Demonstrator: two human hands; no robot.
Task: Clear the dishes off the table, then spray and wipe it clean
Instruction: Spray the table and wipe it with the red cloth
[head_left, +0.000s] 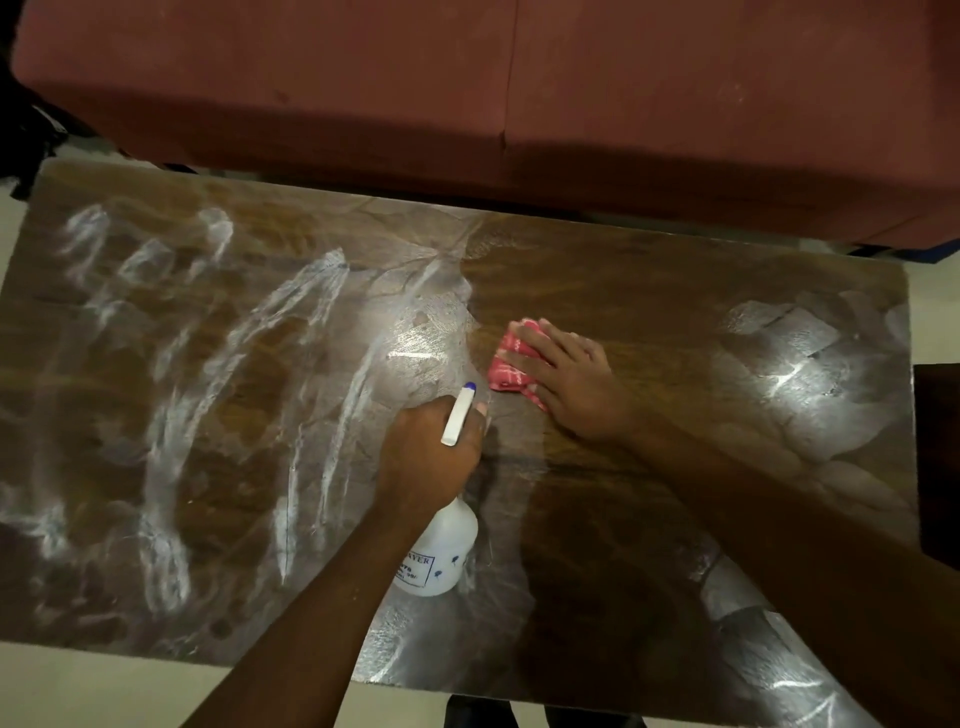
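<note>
Single head view, wide-angle, close, looking steeply down over the near edge of table (675, 270), which fills most of frame; sofa (467, 78) across top, floor (104, 686) lower left.

From my seat I see a dull red sofa (311, 78) filling the top of the view, a seam (511, 67) splitting its two cushions. Pale floor (104, 686) shows along the near edge. A dark block (937, 457) sits at the right edge; I cannot tell what. Something black (26, 140) lies far left, beside the sofa.
</note>
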